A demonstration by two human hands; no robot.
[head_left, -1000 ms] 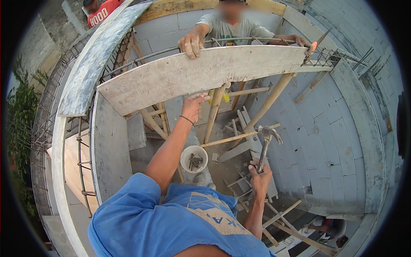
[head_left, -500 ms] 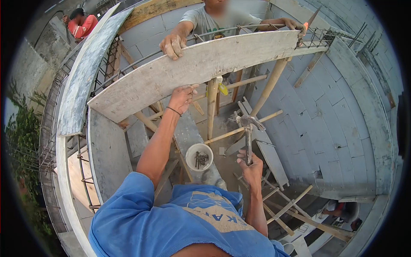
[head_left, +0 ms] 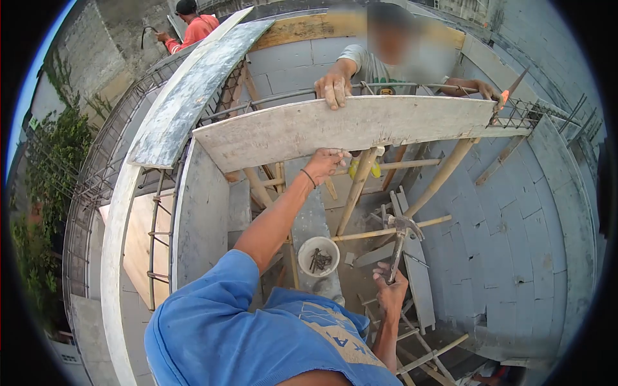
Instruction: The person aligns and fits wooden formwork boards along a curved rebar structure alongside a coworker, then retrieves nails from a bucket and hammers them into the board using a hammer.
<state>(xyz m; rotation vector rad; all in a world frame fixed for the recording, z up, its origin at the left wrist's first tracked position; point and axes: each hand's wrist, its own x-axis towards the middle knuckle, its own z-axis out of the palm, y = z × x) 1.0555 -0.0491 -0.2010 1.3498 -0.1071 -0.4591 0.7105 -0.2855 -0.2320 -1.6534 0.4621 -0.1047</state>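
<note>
My right hand (head_left: 391, 291) is closed around the handle of a claw hammer (head_left: 398, 241), its head upward. My left hand (head_left: 325, 165), a dark band at its wrist, is at the lower edge of a long, slightly curved wooden board (head_left: 270, 132). Its fingers are stretched to the right; whether they press on the board I cannot make out. Opposite me, a co-worker's hand (head_left: 333, 89) rests on the board's top edge, and their other hand (head_left: 490, 95) is near its right end. Below my left hand stands a white bucket (head_left: 301, 249) holding nails (head_left: 320, 260).
Round wooden props (head_left: 358, 190) stand under the board. A grey block wall (head_left: 496, 219) curves along the right. Reinforcing bars (head_left: 154, 244) and a curved form panel (head_left: 187, 96) run along the left. Another person (head_left: 199, 27) in red is at the back left.
My view has swung, so the board, both my hands, the hammer and the bucket appear lower and further right. My right hand still holds the hammer; my left is still by the board's lower edge.
</note>
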